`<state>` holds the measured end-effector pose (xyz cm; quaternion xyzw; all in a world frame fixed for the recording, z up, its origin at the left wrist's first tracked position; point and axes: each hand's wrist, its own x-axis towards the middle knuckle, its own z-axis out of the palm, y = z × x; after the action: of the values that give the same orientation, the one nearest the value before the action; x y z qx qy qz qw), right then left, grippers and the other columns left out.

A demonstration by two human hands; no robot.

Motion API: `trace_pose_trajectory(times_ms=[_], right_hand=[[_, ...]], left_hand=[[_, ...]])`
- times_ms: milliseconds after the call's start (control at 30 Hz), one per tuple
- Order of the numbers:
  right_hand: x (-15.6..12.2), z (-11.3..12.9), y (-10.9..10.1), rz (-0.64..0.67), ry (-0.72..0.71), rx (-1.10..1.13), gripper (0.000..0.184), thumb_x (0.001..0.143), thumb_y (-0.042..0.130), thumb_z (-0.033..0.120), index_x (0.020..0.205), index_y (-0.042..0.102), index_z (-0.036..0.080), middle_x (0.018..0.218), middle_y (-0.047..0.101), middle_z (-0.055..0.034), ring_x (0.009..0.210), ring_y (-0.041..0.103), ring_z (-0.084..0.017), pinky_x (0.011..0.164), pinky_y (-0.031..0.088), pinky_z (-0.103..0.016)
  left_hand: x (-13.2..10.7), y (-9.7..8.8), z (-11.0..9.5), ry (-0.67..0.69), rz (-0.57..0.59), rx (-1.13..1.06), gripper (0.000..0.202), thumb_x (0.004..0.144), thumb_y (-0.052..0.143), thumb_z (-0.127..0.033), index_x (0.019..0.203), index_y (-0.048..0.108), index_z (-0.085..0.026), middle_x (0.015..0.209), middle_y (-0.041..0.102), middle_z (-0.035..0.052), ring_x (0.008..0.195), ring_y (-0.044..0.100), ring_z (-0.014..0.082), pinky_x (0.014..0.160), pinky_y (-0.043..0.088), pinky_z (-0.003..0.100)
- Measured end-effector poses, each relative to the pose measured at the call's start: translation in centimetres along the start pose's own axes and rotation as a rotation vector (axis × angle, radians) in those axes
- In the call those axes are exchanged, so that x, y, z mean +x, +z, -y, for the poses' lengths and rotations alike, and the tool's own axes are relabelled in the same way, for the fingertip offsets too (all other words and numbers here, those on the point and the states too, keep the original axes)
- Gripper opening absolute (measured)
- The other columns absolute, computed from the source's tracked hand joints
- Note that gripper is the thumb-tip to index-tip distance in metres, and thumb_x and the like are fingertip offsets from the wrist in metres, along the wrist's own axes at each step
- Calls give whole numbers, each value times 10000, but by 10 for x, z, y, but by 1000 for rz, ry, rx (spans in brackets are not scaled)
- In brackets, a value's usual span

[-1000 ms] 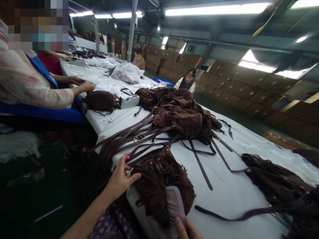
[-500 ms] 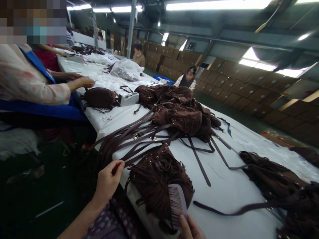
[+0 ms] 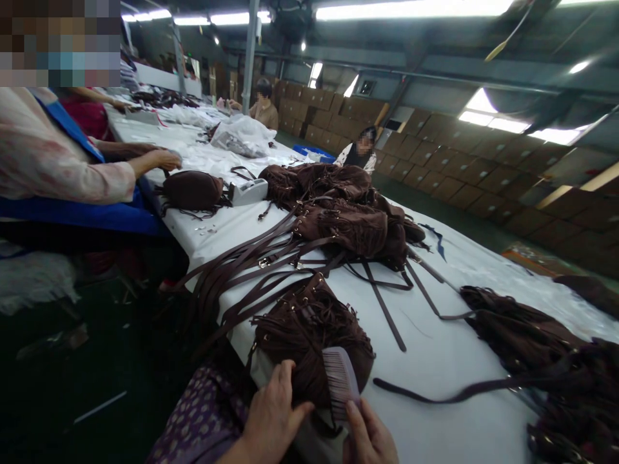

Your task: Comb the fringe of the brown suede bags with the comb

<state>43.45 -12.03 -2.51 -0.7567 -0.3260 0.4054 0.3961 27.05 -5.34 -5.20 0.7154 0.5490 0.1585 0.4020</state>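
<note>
A dark brown fringed bag (image 3: 309, 335) with metal eyelets lies at the near edge of the white table (image 3: 396, 425). My right hand (image 3: 370, 435) is closed on the handle end of a pale purple comb (image 3: 341, 380), whose teeth rest against the bag's fringe. At the bag's near side is my left hand (image 3: 273, 412), open, with thumb and fingers apart and touching the bag. Its fingertips hide a little of the fringe. Long brown straps (image 3: 242, 270) run from the table over its left edge.
More brown bags (image 3: 348, 222) are heaped mid-table, and others (image 3: 546, 348) lie at the right. A co-worker's hands (image 3: 159, 161) are by a small bag (image 3: 191, 190) at the left. A white device (image 3: 249, 192) stands beside it. Cartons (image 3: 449, 161) line the far wall.
My left hand has left the strap and come down and right to the near side of the bag. The comb in my right hand has shifted only slightly, still against the fringe.
</note>
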Motion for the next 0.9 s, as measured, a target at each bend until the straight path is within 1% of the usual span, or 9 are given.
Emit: trace_pose_trajectory(times_ms=[67,167,267,400,533,600,733,833,900], right_hand=[[-2,8,-4,-13,-79,-93,642,743,468,801,915,610,200,370,458,60,339,427,-148,368,317,-250],[-3,15,-14,-118,-265,-191,471,811,515,678,933,662,247,563,619,-14,441,509,-178,440,392,-286],[-5,22,-24,-267,-451,-249,330,853,545,576,905,689,284,814,684,-66,591,561,-200,549,455,-300],[-8,32,-30,-284,-405,-290,381,889,493,559,1008,696,260,658,637,-27,522,532,-185,517,442,-289],[-3,48,-24,-197,-372,-253,504,882,480,491,1274,612,202,538,593,8,416,502,-178,442,418,-275],[1,59,-16,-170,-414,-243,529,828,542,397,1319,579,203,617,655,-12,473,562,-195,481,462,-277],[3,72,12,-22,-483,-257,759,700,601,206,1440,434,206,892,734,-45,641,657,-223,648,537,-308],[2,69,34,193,-422,-203,825,697,570,151,1487,335,190,868,743,-31,664,676,-229,626,538,-299],[2,64,42,256,-383,-26,775,683,528,124,1445,408,205,1024,736,-43,880,691,-246,763,542,-310]], left_hand=[[1,1,-4,18,44,159,512,863,525,-220,1353,402,-142,1272,594,164,1130,605,270,937,468,343],[3,-2,-6,35,130,308,453,904,446,-199,1351,440,-126,1082,677,167,997,659,281,856,486,350],[9,-11,-1,87,218,232,287,907,436,-249,1127,600,-164,958,701,127,932,665,264,800,484,319],[18,-28,8,186,319,-31,229,890,436,-318,856,618,-182,905,694,73,871,643,216,750,470,273],[21,-54,-1,110,507,-258,313,916,323,-372,887,576,-190,716,622,-2,485,520,135,430,352,229],[21,-68,-14,153,478,-249,312,921,309,-361,835,562,-200,660,597,-15,467,501,127,434,336,225],[26,-91,-46,327,241,16,279,899,382,-303,746,595,-206,732,671,30,663,614,167,603,394,251],[34,-101,-63,351,216,184,296,877,405,-289,738,651,-201,729,699,64,644,628,192,582,383,272],[41,-106,-67,371,225,173,309,859,418,-280,700,667,-189,700,699,66,620,620,184,553,364,267]])
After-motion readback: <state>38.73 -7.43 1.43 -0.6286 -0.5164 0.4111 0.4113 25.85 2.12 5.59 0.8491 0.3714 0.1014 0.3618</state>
